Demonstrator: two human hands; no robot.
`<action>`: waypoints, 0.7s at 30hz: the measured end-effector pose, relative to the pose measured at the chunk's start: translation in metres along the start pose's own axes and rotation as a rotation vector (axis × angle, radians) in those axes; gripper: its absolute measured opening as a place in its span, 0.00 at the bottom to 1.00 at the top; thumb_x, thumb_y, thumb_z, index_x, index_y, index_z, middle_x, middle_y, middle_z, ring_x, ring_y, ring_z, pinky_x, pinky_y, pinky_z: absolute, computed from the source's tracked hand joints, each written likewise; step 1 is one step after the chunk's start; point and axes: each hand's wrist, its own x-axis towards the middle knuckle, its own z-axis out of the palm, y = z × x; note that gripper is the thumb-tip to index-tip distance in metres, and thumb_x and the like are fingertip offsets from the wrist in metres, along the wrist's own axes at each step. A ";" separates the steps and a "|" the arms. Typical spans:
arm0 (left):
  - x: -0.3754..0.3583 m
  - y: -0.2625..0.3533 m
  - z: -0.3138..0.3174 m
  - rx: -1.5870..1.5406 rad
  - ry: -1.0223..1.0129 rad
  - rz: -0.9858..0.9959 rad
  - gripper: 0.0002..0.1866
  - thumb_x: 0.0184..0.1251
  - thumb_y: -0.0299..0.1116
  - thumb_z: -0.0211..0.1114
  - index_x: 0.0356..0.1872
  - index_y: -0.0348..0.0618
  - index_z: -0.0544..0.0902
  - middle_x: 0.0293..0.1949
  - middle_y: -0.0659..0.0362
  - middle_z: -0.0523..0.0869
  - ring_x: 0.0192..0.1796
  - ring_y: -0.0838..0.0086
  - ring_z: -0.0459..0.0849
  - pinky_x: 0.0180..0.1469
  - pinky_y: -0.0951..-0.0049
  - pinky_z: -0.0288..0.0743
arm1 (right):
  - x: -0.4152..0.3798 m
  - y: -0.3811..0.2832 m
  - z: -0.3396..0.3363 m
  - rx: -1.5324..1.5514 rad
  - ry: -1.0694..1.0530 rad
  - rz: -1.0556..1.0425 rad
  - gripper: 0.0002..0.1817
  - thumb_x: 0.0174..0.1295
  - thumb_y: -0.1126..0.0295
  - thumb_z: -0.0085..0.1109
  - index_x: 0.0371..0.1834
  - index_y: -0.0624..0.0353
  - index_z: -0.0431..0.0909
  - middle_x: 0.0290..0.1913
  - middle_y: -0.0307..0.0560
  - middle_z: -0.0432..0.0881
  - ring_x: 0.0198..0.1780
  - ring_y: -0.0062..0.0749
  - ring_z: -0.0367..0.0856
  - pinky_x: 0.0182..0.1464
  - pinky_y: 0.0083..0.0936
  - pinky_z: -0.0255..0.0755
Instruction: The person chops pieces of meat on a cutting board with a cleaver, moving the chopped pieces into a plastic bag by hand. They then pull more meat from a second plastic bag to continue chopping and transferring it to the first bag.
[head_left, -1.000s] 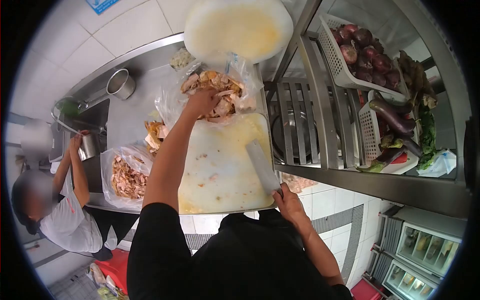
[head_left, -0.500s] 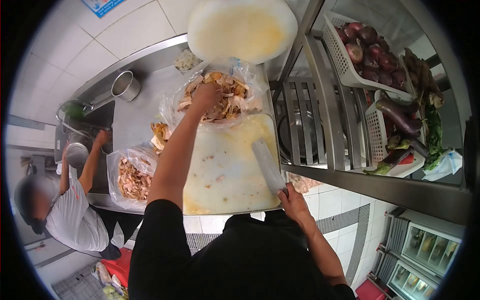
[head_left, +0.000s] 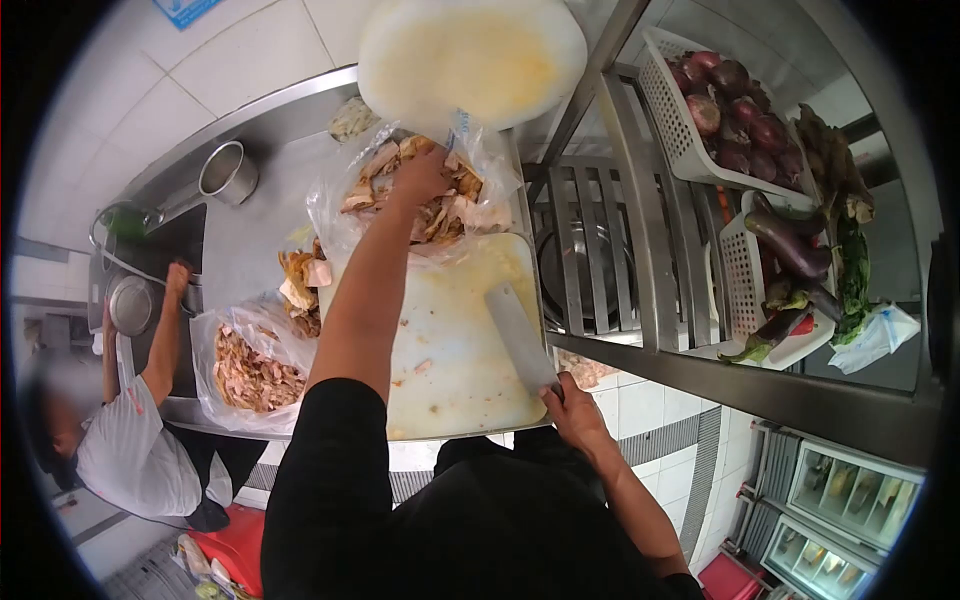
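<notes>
My left hand (head_left: 422,178) is down in an open clear plastic bag (head_left: 330,205) of cooked meat pieces (head_left: 440,222), its fingers hidden among them. In my right hand (head_left: 578,418) is the handle of a cleaver (head_left: 520,335), its broad blade lying flat over the right side of the stained white cutting board (head_left: 455,370). Small scraps of meat are scattered on the board. Left of the board, a second plastic bag (head_left: 207,365) holds chopped meat (head_left: 250,370), and larger browned pieces (head_left: 300,280) lie just above it.
A co-worker (head_left: 140,450) handles a metal pot (head_left: 133,305) at the sink on the left. A steel saucepan (head_left: 228,175) stands on the counter. A round board (head_left: 470,60) leans at the back. On the right-hand rack sit baskets of red onions (head_left: 735,115) and eggplants (head_left: 790,245).
The view has shifted slightly, so the counter items appear farther left. My left hand stays in the bag of meat, and my right hand still holds the cleaver over the board.
</notes>
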 end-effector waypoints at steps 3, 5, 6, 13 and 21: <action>-0.017 0.038 -0.018 0.122 0.117 -0.116 0.26 0.60 0.42 0.71 0.62 0.53 0.86 0.54 0.51 0.91 0.62 0.54 0.87 0.60 0.51 0.82 | 0.002 -0.002 -0.004 -0.012 -0.001 -0.007 0.21 0.76 0.56 0.57 0.61 0.62 0.72 0.49 0.68 0.88 0.54 0.68 0.86 0.55 0.54 0.79; -0.002 0.040 -0.041 0.108 -0.100 -0.152 0.25 0.59 0.42 0.72 0.60 0.53 0.87 0.55 0.51 0.91 0.64 0.53 0.85 0.61 0.51 0.82 | 0.003 -0.001 -0.006 -0.016 0.005 -0.015 0.20 0.76 0.57 0.57 0.59 0.62 0.72 0.48 0.67 0.88 0.53 0.68 0.86 0.55 0.54 0.79; 0.008 0.041 -0.047 0.099 -0.320 -0.174 0.25 0.57 0.42 0.73 0.58 0.53 0.87 0.57 0.51 0.90 0.67 0.52 0.83 0.61 0.51 0.81 | 0.003 0.000 -0.006 -0.022 0.014 -0.034 0.20 0.76 0.57 0.58 0.58 0.62 0.72 0.48 0.67 0.88 0.53 0.68 0.86 0.55 0.54 0.79; 0.011 0.063 -0.031 0.102 -0.233 0.211 0.21 0.57 0.39 0.73 0.53 0.49 0.89 0.56 0.52 0.90 0.63 0.56 0.85 0.57 0.54 0.83 | 0.001 -0.006 -0.007 -0.002 0.000 -0.015 0.20 0.77 0.57 0.57 0.58 0.64 0.73 0.49 0.67 0.88 0.54 0.67 0.86 0.56 0.52 0.79; 0.033 0.076 -0.044 0.105 -0.183 0.025 0.15 0.59 0.40 0.73 0.45 0.45 0.92 0.48 0.54 0.93 0.54 0.51 0.89 0.56 0.53 0.84 | 0.005 0.001 -0.013 -0.057 -0.003 -0.035 0.21 0.77 0.56 0.57 0.61 0.60 0.72 0.49 0.67 0.88 0.54 0.68 0.86 0.56 0.55 0.79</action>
